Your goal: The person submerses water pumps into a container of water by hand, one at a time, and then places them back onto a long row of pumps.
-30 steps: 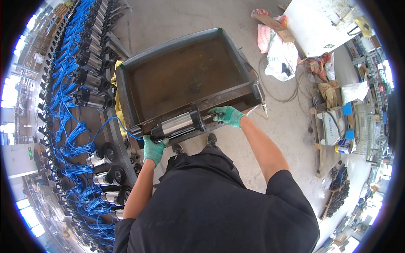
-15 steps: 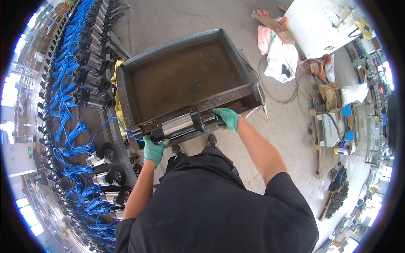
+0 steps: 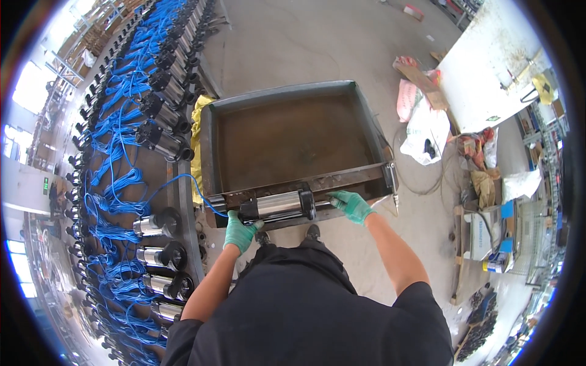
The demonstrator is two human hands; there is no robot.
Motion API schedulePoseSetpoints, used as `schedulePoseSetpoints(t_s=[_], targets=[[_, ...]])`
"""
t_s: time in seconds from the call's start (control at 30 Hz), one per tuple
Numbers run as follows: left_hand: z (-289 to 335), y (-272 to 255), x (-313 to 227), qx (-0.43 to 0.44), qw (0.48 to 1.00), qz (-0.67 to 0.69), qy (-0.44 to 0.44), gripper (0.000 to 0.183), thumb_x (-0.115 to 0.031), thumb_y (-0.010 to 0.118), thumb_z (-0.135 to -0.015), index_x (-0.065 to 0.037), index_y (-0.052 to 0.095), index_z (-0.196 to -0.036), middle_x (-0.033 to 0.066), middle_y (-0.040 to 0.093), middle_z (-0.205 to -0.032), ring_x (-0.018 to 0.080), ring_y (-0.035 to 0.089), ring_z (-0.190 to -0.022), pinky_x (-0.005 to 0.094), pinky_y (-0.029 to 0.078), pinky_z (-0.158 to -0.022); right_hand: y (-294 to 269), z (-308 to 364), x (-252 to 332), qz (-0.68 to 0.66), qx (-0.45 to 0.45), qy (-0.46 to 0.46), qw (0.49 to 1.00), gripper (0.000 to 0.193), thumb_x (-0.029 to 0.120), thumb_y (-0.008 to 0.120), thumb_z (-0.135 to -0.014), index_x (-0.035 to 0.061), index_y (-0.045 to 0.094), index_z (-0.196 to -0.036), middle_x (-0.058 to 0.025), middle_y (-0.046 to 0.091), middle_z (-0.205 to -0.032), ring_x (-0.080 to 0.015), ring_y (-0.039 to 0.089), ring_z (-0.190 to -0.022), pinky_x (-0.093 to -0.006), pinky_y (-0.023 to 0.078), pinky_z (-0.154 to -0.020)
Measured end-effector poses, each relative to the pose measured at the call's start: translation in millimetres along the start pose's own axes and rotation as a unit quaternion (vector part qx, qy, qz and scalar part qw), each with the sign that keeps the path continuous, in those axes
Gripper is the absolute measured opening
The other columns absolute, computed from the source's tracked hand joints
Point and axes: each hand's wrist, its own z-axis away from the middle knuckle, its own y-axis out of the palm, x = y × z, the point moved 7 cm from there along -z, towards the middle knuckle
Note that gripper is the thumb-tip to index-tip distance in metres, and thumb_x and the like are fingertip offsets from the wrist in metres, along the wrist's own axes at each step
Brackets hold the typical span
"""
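A steel-bodied cylindrical pump (image 3: 278,206) with black end pieces lies sideways along the near side of a metal tank (image 3: 278,91) of brownish water. From its left end runs a blue cable (image 3: 183,175). My left hand (image 3: 242,233), in a green glove, grips the pump's black left end from the near side. A short metal rod (image 3: 322,203) sticks out past the black right end. Around the rod's outer end my right hand (image 3: 350,206), also gloved in green, is closed; its fingertips are partly hidden.
On the left, a long bench holds rows of similar pumps (image 3: 160,256) and coiled blue cables (image 3: 116,183). Yellow sheeting (image 3: 198,146) hangs beside the tank. White sacks (image 3: 425,137), a loose hose (image 3: 421,190) and a pallet (image 3: 467,280) with boxes lie on the right.
The whole view has shifted, so tank, bench and pump appear lower and farther right. Both hands stay at the pump's two ends, and the pump remains along the tank's near side.
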Motion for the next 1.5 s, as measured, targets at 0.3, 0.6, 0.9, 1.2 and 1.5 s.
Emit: schedulePoseSetpoints(t_s=[0.3, 0.6, 0.9, 1.2, 1.5], targets=[[-2, -6, 27, -0.02, 0.999, -0.008, -0.032, 0.062, -0.017, 0.088, -0.079, 0.0, 0.041, -0.117, 0.0158, 0.065, -0.115, 0.0222, 0.061, -0.102, 0.0356, 0.05, -0.093, 23, -8, -16, -0.226, 0.027, 0.301, 0.926, 0.029, 0.026, 0.059, -0.101, -0.0011, 0.066, -0.109, -0.0056, 0.064, -0.078, -0.0175, 0.062, -0.071, -0.0338, 0.051, -0.065], [1, 0, 12, -0.009, 0.999, -0.011, -0.048, 0.061, -0.014, 0.087, -0.079, -0.002, 0.041, -0.116, 0.0142, 0.066, -0.109, 0.0202, 0.061, -0.096, 0.0351, 0.052, -0.089, 20, 0, -30, -0.289, 0.073, 0.303, 0.905, 0.041, 0.04, 0.062, -0.101, 0.0001, 0.069, -0.112, -0.0042, 0.063, -0.078, -0.0192, 0.063, -0.072, -0.0355, 0.052, -0.067], [1, 0, 9, -0.005, 0.999, 0.012, -0.032, 0.063, -0.014, 0.087, -0.079, -0.002, 0.04, -0.119, 0.0128, 0.065, -0.111, 0.0196, 0.061, -0.097, 0.035, 0.051, -0.09, -10, -2, 33, 0.173, -0.101, -0.096, 0.975, 0.04, 0.034, 0.063, -0.097, 0.0071, 0.061, -0.126, -0.0114, 0.066, -0.09, -0.0313, 0.067, -0.081, -0.0443, 0.054, -0.073], [8, 0, -7, -0.006, 0.999, -0.006, -0.053, 0.061, -0.013, 0.087, -0.079, -0.004, 0.041, -0.118, 0.0111, 0.065, -0.11, 0.0185, 0.06, -0.096, 0.0354, 0.051, -0.089, 8, -1, -29, -0.117, 0.074, 0.191, 0.972, 0.042, 0.039, 0.063, -0.099, 0.0055, 0.064, -0.124, -0.0126, 0.07, -0.096, -0.0244, 0.069, -0.089, -0.0389, 0.055, -0.078], [3, 2, 5, -0.005, 0.998, 0.02, -0.054, 0.063, -0.013, 0.087, -0.079, -0.003, 0.041, -0.121, 0.0119, 0.065, -0.111, 0.0191, 0.06, -0.098, 0.0351, 0.05, -0.091, 46, 8, -58, -0.415, 0.116, 0.478, 0.765, 0.046, 0.049, 0.058, -0.1, 0.0035, 0.066, -0.1, -0.0076, 0.066, -0.08, -0.019, 0.064, -0.068, -0.0352, 0.051, -0.062]])
